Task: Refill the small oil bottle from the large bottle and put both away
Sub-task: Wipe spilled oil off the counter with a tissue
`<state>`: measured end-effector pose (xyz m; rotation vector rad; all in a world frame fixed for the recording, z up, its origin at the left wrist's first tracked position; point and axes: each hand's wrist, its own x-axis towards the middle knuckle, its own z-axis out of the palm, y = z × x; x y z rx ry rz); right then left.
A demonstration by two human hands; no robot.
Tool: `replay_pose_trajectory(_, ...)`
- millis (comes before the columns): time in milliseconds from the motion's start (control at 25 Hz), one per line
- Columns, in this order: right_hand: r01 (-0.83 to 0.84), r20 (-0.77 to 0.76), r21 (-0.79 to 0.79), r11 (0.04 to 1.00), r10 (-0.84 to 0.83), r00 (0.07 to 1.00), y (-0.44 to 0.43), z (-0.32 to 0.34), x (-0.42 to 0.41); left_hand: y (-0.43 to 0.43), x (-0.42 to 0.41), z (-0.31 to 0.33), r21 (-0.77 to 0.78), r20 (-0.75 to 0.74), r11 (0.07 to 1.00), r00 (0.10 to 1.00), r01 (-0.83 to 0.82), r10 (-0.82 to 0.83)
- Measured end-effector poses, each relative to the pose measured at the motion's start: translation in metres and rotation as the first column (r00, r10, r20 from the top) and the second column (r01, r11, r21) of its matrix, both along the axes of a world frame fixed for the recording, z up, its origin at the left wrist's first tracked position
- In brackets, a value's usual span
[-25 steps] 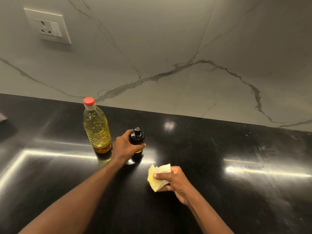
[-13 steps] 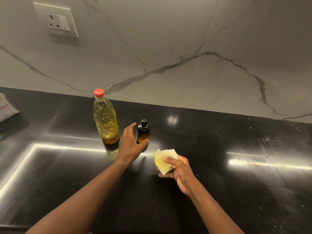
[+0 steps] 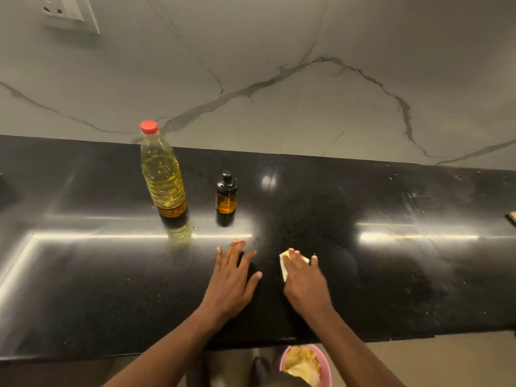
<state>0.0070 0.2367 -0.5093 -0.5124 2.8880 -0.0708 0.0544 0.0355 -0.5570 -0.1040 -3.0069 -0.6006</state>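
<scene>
The right hand presses flat on a pale cloth, hiding most of it; the left hand lies spread and empty on the black counter. The 2 bottles stand apart behind them, large bottle left of small bottle, both capped. Below the counter's near edge, a pink bin is cut off.

Black countertop: large bottle, small oil bottle, cloth.

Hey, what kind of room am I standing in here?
Most likely a home kitchen: a black stone counter against a marble wall, a wall socket above it, and an oil bottle standing out.
</scene>
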Motion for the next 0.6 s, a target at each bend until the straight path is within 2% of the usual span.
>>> replay_pose_trajectory(80,-0.052,0.069,-0.047,0.998,0.055,0.996,-0.004,-0.014,0.026,0.0,-0.001,-0.006,-0.048,-0.015,0.999,1.0,-0.014,0.013)
replay_pose_trajectory(200,-0.011,0.088,-0.065,0.998,0.016,0.996,0.024,-0.029,0.058,0.004,0.001,-0.009,-0.082,-0.001,0.996,0.999,-0.037,0.037)
replay_pose_trajectory(280,0.069,0.05,-0.006,0.998,-0.069,0.996,0.043,-0.026,0.041,0.006,0.001,-0.007,-0.094,-0.002,0.994,0.998,-0.057,0.057)
replay_pose_trajectory(360,0.12,0.068,-0.011,0.993,-0.119,0.991,0.041,-0.02,0.011,0.008,0.0,-0.004,-0.099,-0.001,0.992,0.997,-0.074,0.074)
replay_pose_trajectory(400,0.087,0.08,-0.029,0.996,-0.084,0.993,0.033,-0.017,0.003,0.007,0.001,-0.004,-0.106,-0.008,0.991,0.996,-0.084,0.083)
replay_pose_trajectory(520,-0.157,0.077,-0.099,0.983,0.164,0.983,0.025,-0.025,0.023,0.009,0.005,-0.001,-0.103,-0.05,0.986,0.991,-0.13,0.125)
replay_pose_trajectory(600,-0.208,0.066,-0.138,0.968,0.219,0.974,0.048,-0.037,0.057,0.009,0.009,-0.001,-0.099,-0.045,0.978,0.982,-0.185,0.181)
